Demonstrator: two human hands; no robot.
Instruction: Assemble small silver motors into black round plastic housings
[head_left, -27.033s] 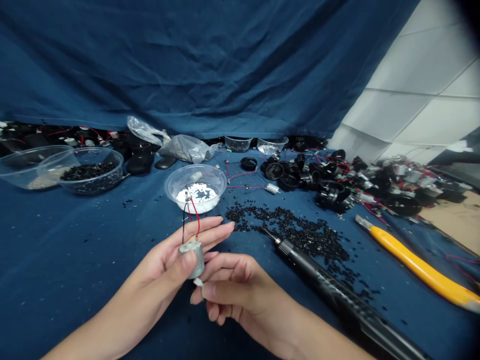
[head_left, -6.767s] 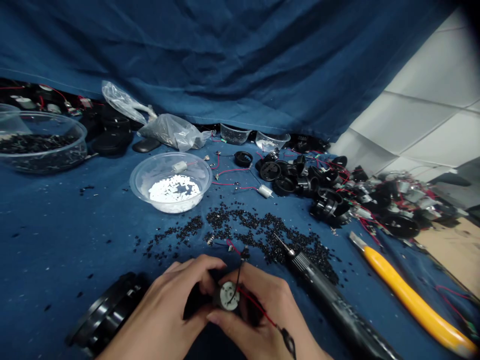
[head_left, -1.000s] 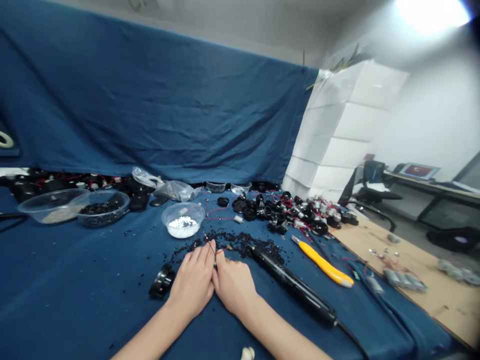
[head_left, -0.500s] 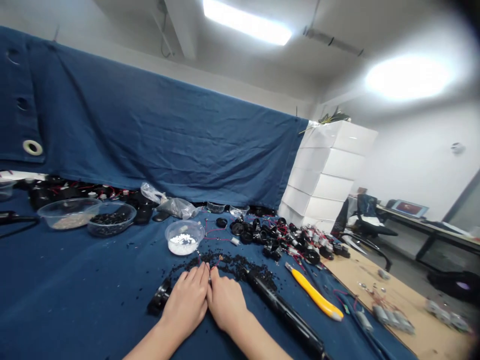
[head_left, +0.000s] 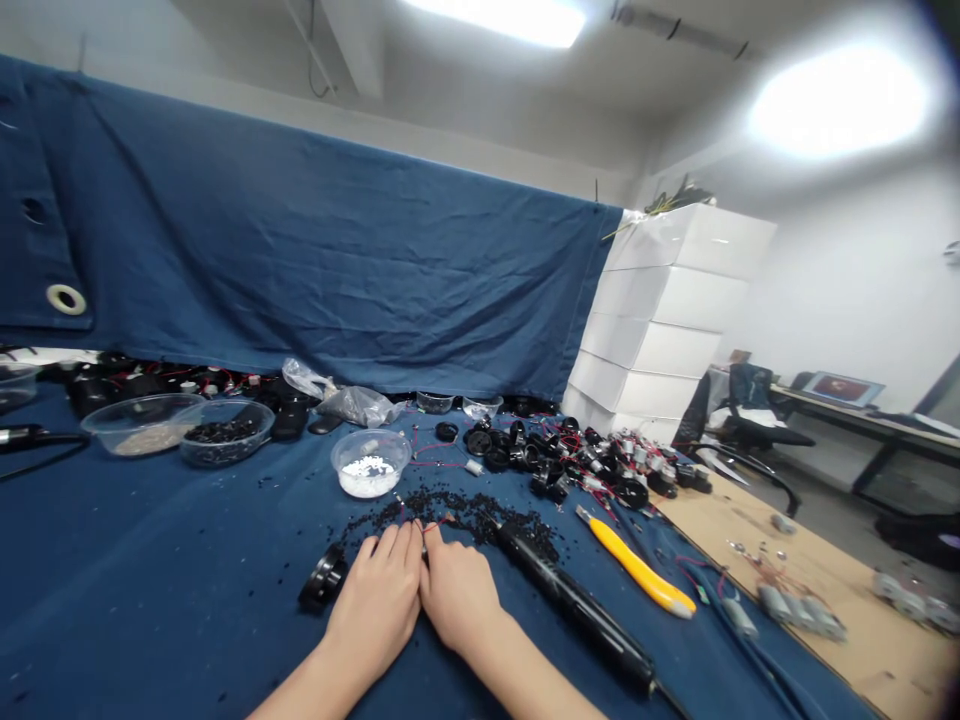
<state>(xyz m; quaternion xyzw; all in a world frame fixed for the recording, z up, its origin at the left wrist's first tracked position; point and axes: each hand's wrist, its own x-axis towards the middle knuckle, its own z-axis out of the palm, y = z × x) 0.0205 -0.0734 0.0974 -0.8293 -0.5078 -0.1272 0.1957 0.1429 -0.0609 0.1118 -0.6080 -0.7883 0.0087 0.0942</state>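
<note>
My left hand [head_left: 381, 588] and my right hand [head_left: 459, 588] are pressed together over the blue cloth, fingers bent and closed. A thin red wire [head_left: 433, 525] comes out at my right fingertips; the rest of what I grip between the hands is hidden. Small black pieces [head_left: 480, 512] lie scattered just beyond my fingers. Left of my left hand rests a round black housing [head_left: 324, 580]. An electric screwdriver [head_left: 574, 610], black and with a cord, lies to the right of my right hand.
A clear bowl of white bits [head_left: 369, 490] stands beyond my hands. Farther left are two more bowls. On the right lie a yellow utility knife [head_left: 637, 568], a heap of black housings with wired motors [head_left: 555, 460], and a wooden board [head_left: 795, 570] with grey motors. White boxes [head_left: 660, 320] are stacked behind.
The view has shifted slightly, so surroundings sit a little differently in the frame. My hands stay together in nearly the same pose, the red wire still at the fingertips.
</note>
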